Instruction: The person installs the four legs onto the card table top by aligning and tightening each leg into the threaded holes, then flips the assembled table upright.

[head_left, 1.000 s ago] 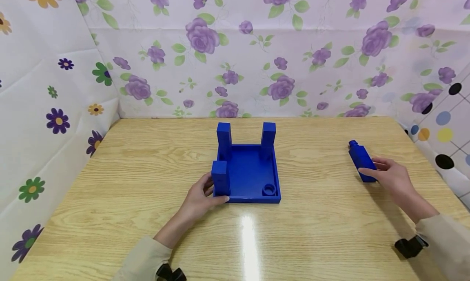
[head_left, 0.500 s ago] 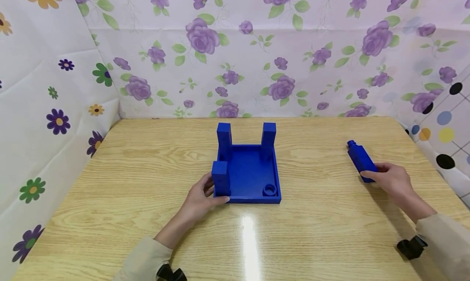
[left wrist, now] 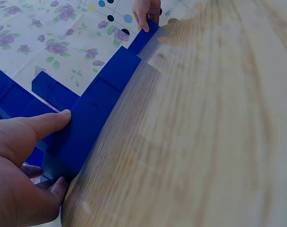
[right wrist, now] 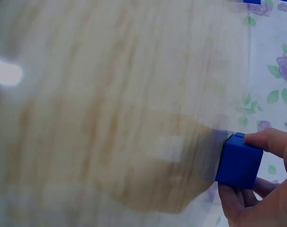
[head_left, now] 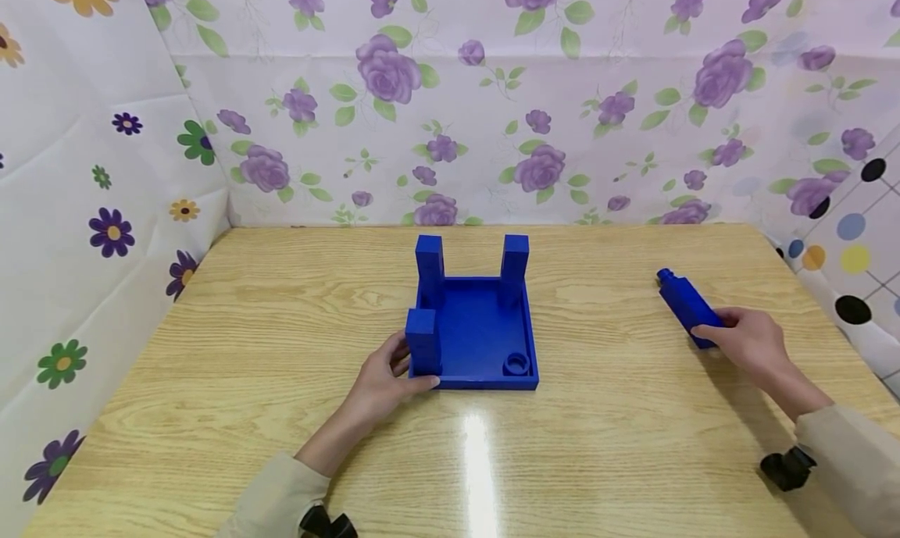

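A blue square tray-like base (head_left: pixel 481 327) with a low rim lies on the table; three square legs stand upright at its corners. At its near right corner is a round socket (head_left: pixel 516 363) with no leg on it. My left hand (head_left: pixel 380 382) grips the near left corner, thumb on the front rim, beside the near left leg (head_left: pixel 422 341). In the right part of the table my right hand (head_left: pixel 754 347) holds a loose blue square leg (head_left: pixel 685 304) by its plain end. The leg's threaded end (head_left: pixel 665 276) points away and to the left. The right wrist view shows its end face (right wrist: pixel 240 165) between thumb and fingers.
The wooden table (head_left: pixel 598 444) ends at a flowered cloth wall (head_left: pixel 478 132) behind. Patterned cloth (head_left: pixel 98 288) also covers the left side, and dotted cloth (head_left: pixel 854 257) the right. Black wrist devices sit on both sleeves.
The loose leg's threaded end has swung slightly to the left as my right hand turns it. My left hand and the base have stayed in place.
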Motion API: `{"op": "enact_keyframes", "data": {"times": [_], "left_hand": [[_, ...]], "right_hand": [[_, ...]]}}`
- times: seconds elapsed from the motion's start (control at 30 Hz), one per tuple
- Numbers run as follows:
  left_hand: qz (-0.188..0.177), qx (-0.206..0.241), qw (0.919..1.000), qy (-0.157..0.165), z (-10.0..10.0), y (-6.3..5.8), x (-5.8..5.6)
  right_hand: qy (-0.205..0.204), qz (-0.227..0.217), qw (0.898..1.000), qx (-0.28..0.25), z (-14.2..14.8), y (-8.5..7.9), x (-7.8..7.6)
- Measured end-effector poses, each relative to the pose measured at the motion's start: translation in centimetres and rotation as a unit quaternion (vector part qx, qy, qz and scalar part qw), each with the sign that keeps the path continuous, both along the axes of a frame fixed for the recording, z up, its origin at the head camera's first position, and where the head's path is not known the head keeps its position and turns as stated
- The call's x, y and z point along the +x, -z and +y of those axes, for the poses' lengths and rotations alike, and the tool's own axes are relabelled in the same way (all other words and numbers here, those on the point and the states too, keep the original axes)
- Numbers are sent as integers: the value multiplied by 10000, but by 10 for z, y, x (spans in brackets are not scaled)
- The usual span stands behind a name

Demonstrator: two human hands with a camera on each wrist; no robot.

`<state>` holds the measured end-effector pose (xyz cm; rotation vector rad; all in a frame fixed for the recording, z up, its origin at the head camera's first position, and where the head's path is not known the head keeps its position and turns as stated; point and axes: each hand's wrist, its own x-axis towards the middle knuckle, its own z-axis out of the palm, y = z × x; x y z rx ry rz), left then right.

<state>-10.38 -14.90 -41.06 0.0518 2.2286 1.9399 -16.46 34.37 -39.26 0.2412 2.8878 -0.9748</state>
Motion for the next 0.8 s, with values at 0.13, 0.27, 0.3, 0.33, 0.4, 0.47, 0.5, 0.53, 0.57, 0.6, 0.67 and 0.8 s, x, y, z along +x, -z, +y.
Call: {"op": "enact_keyframes", "data": {"times": [0.13, 0.27, 0.3, 0.33, 0.4, 0.47, 0.5, 0.53, 0.57, 0.6, 0.67, 0.8], "left_hand": [[-10, -8, 10000, 24, 0, -1, 1], [-12, -6, 10000, 37, 0, 0, 0], [-14, 5, 10000, 36, 0, 0, 0], [-19, 15, 10000, 33, 0, 1, 0], [-17, 6, 10000, 29, 0, 1, 0], [-20, -1, 10000, 16, 0, 1, -1], [-17, -7, 10000, 8, 0, 1, -1], [-17, -14, 10000, 6, 0, 1, -1], [-18, -19, 10000, 0, 0, 1, -1], [-9, -26, 10000, -6, 0, 1, -1], [0, -30, 10000, -13, 0, 1, 0], [16, -55, 10000, -14, 0, 0, 0]], "right_hand": [[-112, 64, 9999, 55, -1, -3, -1], [-212, 2, 9994, -276, -1, -9, -2], [-242, 3, 9988, -418, -2, -11, -2], [-285, -1, 9979, -577, -2, -13, -2], [-335, 31, 9952, -920, -4, -16, -2], [-398, 119, 9925, -1153, -5, -20, -1], [-429, 176, 9910, -1253, -6, -22, -1], [-458, 226, 9898, -1329, -7, -23, -1], [-475, 271, 9888, -1389, -8, -25, 0], [-497, 307, 9879, -1438, -9, -27, 0], [-531, 376, 9856, -1558, -12, -30, 1], [-642, 522, 9813, -1738, -19, -37, 4]]}}
